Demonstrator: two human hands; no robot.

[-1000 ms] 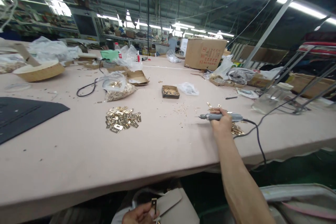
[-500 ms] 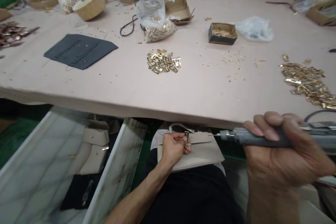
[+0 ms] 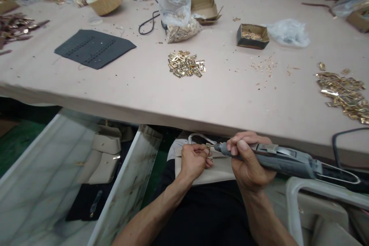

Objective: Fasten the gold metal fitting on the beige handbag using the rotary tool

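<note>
A beige handbag (image 3: 219, 169) lies on my lap below the table edge. My left hand (image 3: 194, 160) is closed, pinching a small gold metal clasp (image 3: 208, 147) against the bag's flap. My right hand (image 3: 249, 161) is wrapped round a grey electric screwdriver (image 3: 276, 158), whose tip points left and meets the clasp. The tool's black cable (image 3: 343, 134) runs off to the right.
On the pink table (image 3: 144, 88) lie a pile of gold plates (image 3: 186, 63), another gold pile (image 3: 344, 94) at right, a small box of screws (image 3: 253, 36), a bag of gold parts (image 3: 180, 27) and a dark sheet (image 3: 93, 48). More beige bags (image 3: 105, 153) sit in a bin at lower left.
My right hand took the screwdriver off the table and brought it down and left until its tip reached the clasp. The view dropped from the hall to my lap.
</note>
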